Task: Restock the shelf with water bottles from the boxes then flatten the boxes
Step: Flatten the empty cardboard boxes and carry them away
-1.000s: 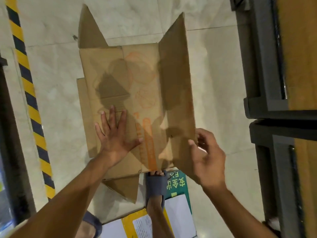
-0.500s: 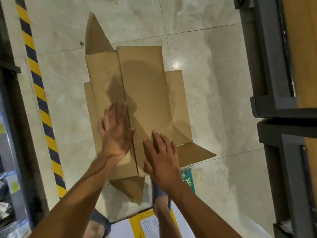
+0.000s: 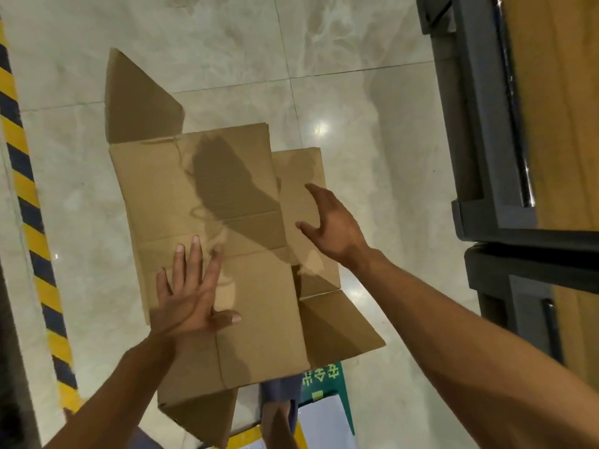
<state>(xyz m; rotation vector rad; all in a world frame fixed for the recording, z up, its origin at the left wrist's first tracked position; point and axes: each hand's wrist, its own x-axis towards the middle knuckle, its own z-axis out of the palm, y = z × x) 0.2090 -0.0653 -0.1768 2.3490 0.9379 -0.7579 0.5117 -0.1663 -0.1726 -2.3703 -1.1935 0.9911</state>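
The box lay nearly flat on the floor before me with no bottles in sight, so I judged this one emptied and the flattening well along. My left hand pressed it, fingers straight and spread. My right hand hung wide open over the 3 o'clock panel, holding nothing. A flap at 11 o'clock stood up, and others at 4 and 6 were not yet down. The shelf crowded 3 o'clock and the tape marked 9, with open floor at 12.
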